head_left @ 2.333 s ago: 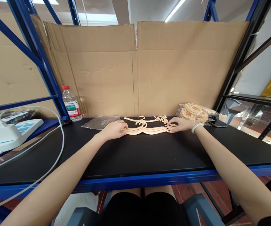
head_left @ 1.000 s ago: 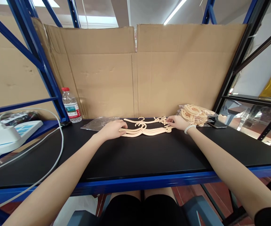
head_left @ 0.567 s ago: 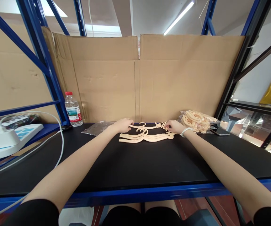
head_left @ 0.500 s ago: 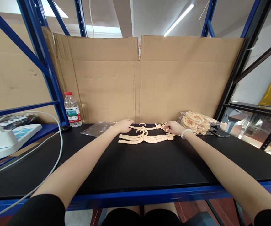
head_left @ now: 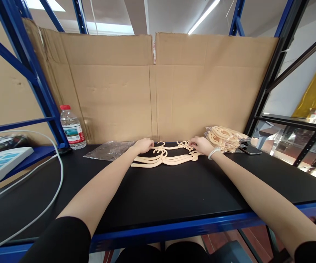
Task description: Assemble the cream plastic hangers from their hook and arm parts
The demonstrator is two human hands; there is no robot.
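Several cream plastic clothes hangers (head_left: 174, 160) lie in an overlapping row on the black tabletop, their hooks bunched at the middle. Behind them is one more cream hanger (head_left: 169, 147), its hook toward the cardboard. My left hand (head_left: 146, 145) is closed on the left end of that rear hanger. At its right end, my right hand (head_left: 202, 145) has its fingers pinched together, beside small curled cream pieces (head_left: 184, 145); the fingertips are partly hidden. A clear plastic bag (head_left: 222, 137) full of cream hanger parts lies just right of my right hand.
A flat clear bag (head_left: 108, 151) lies left of my left hand. A water bottle (head_left: 72, 128) with a red cap stands by the blue post. A phone (head_left: 250, 149) lies at the right, a white cable (head_left: 60, 175) loops at the left. Cardboard (head_left: 114, 91) walls the back.
The view has swung slightly to the right. Both hands stay at the two ends of the rear hanger, with little visible movement against the table.
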